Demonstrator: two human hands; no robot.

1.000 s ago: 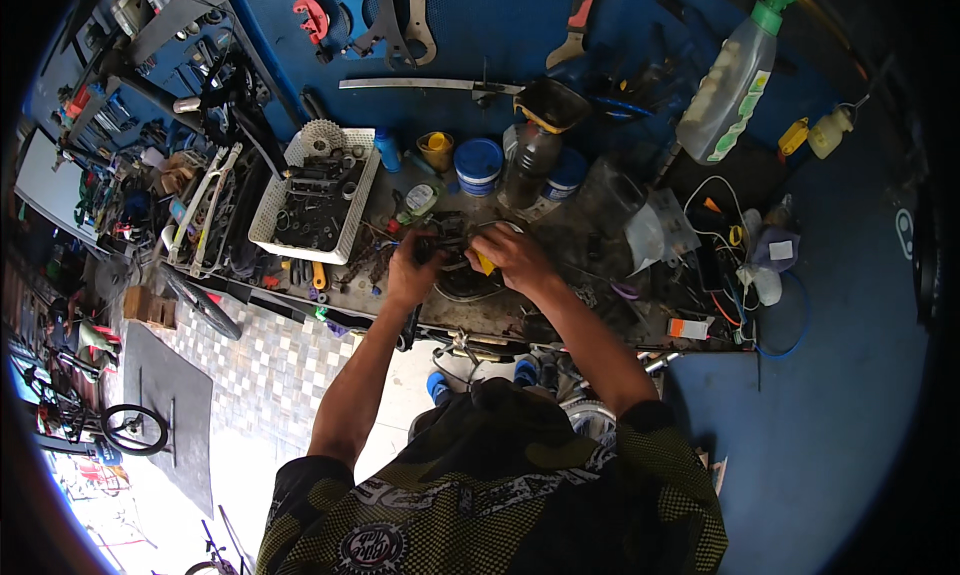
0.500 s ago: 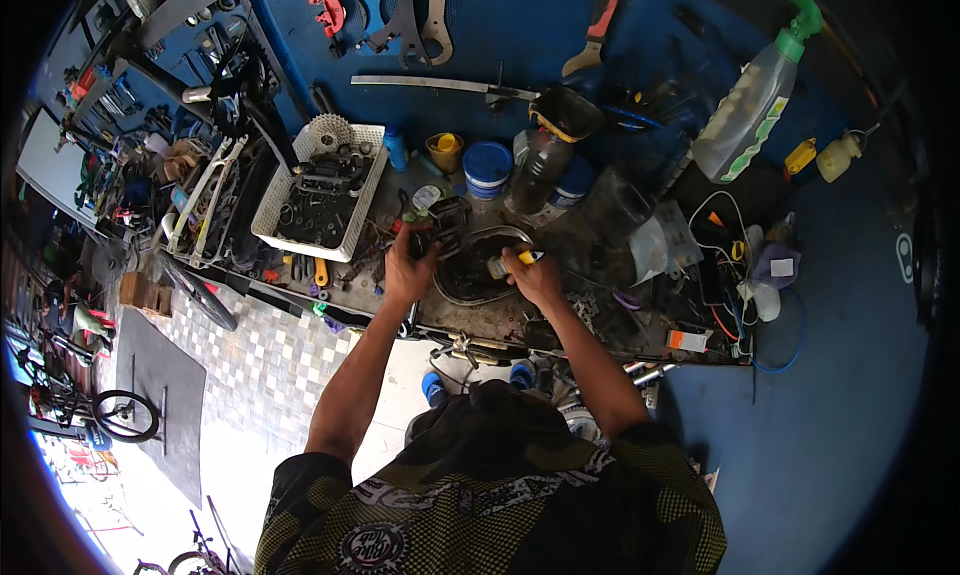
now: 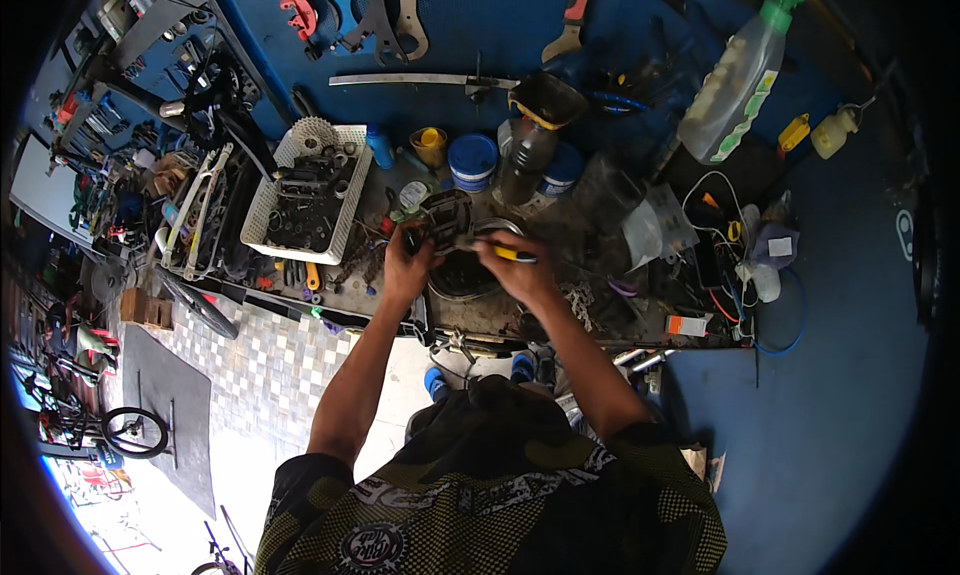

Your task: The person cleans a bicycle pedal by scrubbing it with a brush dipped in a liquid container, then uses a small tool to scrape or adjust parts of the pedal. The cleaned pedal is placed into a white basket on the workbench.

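Note:
My left hand (image 3: pixel 408 267) is closed around a dark, blocky metal part that looks like a bicycle pedal (image 3: pixel 448 215). A long dark arm (image 3: pixel 424 320) shows just below this hand; whether it joins the pedal I cannot tell. A brush with a yellow and black handle (image 3: pixel 516 254) is gripped in my right hand (image 3: pixel 520 275). Its bristle end points left, close against the pedal's lower edge. Beneath both hands sits a round metal basin (image 3: pixel 462 297) with dark contents, partly hidden by my right hand.
A white basket (image 3: pixel 352 190) of bike parts stands to the left. Behind the basin are a blue-lidded tub (image 3: pixel 472 162), a yellow cup (image 3: pixel 430 145) and a cut dark bottle (image 3: pixel 527 160). A spray bottle (image 3: pixel 735 90) hangs at right; cables (image 3: pixel 700 210) lie below it.
My right hand has brought the brush left and up, out of the basin to the pedal. My left hand still holds the pedal. The whole view has shifted slightly.

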